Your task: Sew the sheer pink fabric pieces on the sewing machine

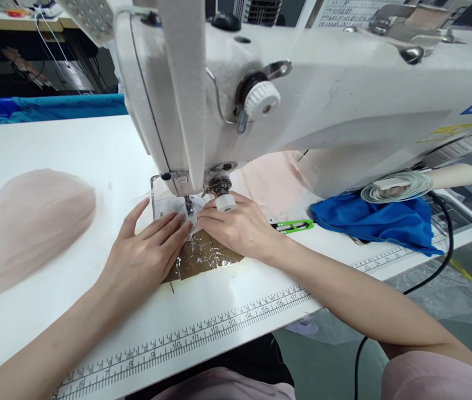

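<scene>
My left hand point(150, 250) lies flat beside the needle of a white sewing machine point(344, 94), its thumb spread and its fingertips on a small piece of sheer pale fabric point(193, 229). From the right, my right hand point(242, 225) reaches in under the machine head, its fingers close together and gripping the fabric's edge near the presser foot point(188, 206). Its thumb and part of the fabric are hidden. Brown tape with a shiny clear cover point(209, 255) is stuck to the table just in front of both hands.
Sheer pink fabric point(48, 216) lies on the left of the white table. More pink fabric point(275, 180) sits behind my right hand, near a green thread snipper point(294, 226). A blue cloth point(380, 222) and a coiled tape measure point(396, 187) are at right. A printed ruler point(194, 336) edges the table.
</scene>
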### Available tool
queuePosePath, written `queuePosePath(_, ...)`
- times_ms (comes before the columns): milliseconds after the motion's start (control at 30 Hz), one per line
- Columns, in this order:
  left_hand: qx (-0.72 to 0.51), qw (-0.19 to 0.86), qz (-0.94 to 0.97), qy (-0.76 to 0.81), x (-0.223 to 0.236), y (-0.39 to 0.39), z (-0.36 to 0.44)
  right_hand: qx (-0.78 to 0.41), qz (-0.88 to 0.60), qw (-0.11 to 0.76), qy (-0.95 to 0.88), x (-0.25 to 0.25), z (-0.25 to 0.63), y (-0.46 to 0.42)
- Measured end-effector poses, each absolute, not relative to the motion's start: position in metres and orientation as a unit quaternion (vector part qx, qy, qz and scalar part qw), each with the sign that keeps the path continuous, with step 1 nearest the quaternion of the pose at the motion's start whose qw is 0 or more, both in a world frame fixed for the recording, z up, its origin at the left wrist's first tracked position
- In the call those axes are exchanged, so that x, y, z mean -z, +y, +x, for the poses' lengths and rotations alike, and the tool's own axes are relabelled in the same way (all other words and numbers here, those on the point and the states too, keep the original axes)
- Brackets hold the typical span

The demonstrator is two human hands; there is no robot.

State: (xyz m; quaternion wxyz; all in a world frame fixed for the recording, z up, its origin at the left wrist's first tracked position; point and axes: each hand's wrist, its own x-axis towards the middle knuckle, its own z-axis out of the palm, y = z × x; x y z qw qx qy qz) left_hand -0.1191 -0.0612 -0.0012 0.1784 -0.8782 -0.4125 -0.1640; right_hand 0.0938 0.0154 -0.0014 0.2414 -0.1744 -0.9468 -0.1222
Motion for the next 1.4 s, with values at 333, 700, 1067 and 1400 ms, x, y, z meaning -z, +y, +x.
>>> queuePosePath(333,0.172,0.183,-0.878,-0.408,0.0,-0.056,-0.119,0.141,-0.189,0.236,-0.943,0.004,0.092,0.018)
queuePosePath(700,0.171,0.198,-0.867,-0.425,0.004,-0.052,-0.12,0.111,-0.215,0.238,-0.941,0.006,0.09,0.02)
queuePosePath(1067,0.18,0.154,-0.865,-0.443,0.005,-0.053,-0.122,0.096,-0.241,0.23,-0.938,0.002,0.088,0.019)
queuePosePath(1400,0.15,0.16,-0.85,-0.479,-0.004,-0.056,-0.128,0.12,-0.231,0.237,-0.936,0.006,0.09,0.02)
